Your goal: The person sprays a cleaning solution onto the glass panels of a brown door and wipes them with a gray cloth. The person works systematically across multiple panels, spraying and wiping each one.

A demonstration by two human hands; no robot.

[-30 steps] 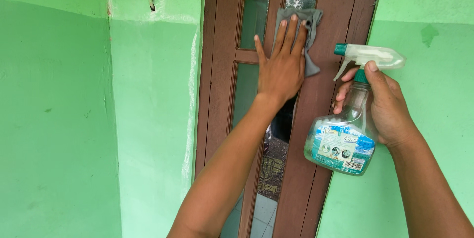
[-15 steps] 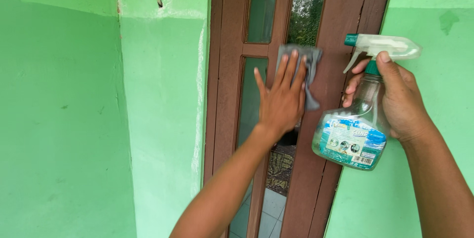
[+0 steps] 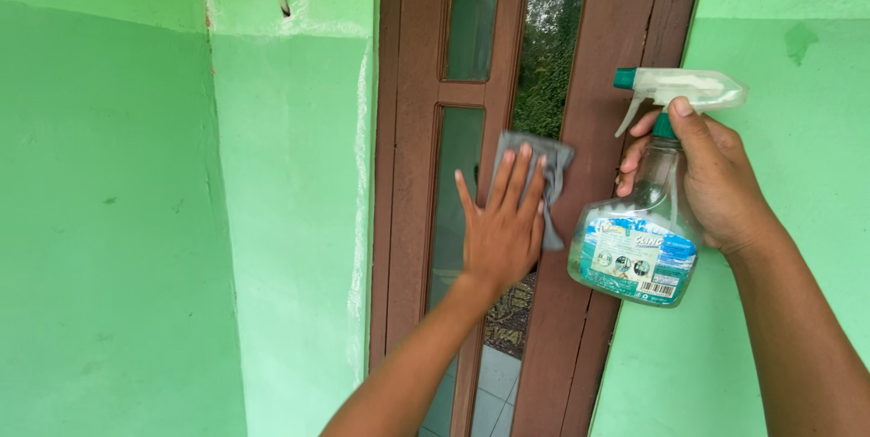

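Grey cloth sits at the centre of the frame, pressed flat against the brown wooden door by your left hand. Your fingers are spread wide and the palm lies open over it, so the cloth is pinned to the surface rather than clenched; its lower corner hangs free to the right of your fingertips. It covers the wooden strip between the two narrow glass panes, overlapping the edge of the right pane, a placement that fits wiping across glass and frame together.

Just to the right, your right hand is closed around the neck of a clear spray bottle with a white and teal trigger head; one finger rests near the trigger and the nozzle points left toward the door, held close but apart from the cloth.

Green painted walls flank the door on both sides
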